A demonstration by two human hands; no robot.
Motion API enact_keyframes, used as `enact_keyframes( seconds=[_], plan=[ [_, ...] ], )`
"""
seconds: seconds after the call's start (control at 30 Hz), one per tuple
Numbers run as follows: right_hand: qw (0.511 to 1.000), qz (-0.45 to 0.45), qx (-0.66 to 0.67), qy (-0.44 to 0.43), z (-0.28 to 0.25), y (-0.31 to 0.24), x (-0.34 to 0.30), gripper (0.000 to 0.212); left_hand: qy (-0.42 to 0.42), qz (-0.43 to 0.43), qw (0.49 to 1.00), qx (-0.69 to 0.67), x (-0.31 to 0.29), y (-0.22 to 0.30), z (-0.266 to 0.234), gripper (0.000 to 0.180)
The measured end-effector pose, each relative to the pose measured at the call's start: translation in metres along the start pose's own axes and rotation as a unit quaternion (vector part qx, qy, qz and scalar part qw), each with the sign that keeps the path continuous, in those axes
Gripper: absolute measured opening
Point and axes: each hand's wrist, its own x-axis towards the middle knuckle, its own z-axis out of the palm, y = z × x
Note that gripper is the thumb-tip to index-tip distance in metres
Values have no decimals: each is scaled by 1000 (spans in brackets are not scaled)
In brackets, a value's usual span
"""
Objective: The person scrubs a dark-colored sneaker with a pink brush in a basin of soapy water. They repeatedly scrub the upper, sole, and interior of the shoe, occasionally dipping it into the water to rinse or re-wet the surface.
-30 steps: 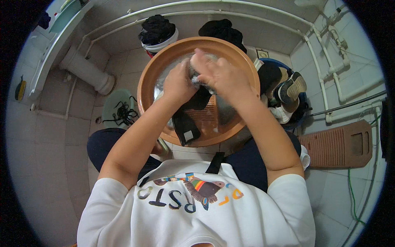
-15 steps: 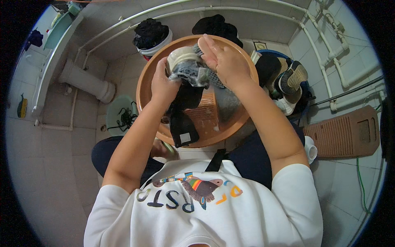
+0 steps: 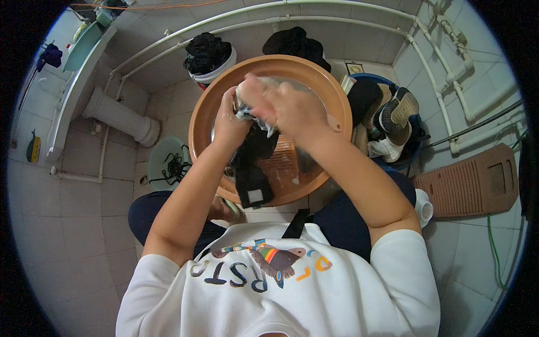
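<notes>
My left hand (image 3: 231,124) is closed on a wet, soapy shoe (image 3: 255,147) with a pale rounded end and dark fabric. A black flap (image 3: 254,182) with a white patch hangs from it toward me, over the near side of the large orange basin (image 3: 197,121). Over the shoe's upper end is my right hand (image 3: 300,112), smeared by motion; whether anything is in its fingers cannot be made out. Inside the basin, a ribbed orange washboard (image 3: 282,165) stands behind the shoe, with cloudy water around it.
Several shoes fill a blue tub (image 3: 401,163) at the right. A brown washboard (image 3: 469,182) leans beside it, near a white pipe end (image 3: 425,209). Black laces lie in a pale green basin (image 3: 160,160) at the left. Dark cloth tops a white bucket (image 3: 222,66) behind.
My right hand has swung left and toward me across the shoe, its flat fingers now blurred. The shoe's pale end has become mostly covered. My left hand keeps its hold.
</notes>
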Motion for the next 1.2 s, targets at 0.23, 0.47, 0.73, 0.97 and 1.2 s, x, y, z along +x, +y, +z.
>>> enact_keyframes(
  seconds=[0.23,0.47,0.73,0.97,1.2],
  plan=[
    [999,37,7,28,-4,30,12,55,-38,-30,989,-138,5,1,-7,55],
    [994,-52,82,41,-15,-6,7,47,-37,-67,948,-309,5,14,-12,54],
    [990,-50,123,47,-16,-3,6,56,21,-154,891,-426,8,22,-9,35],
    [980,-6,166,110,-10,35,19,48,-10,-170,858,-485,11,18,-7,28],
    [981,-54,179,59,-20,-4,10,55,-98,-153,902,-391,25,-37,-12,44]
  ],
)
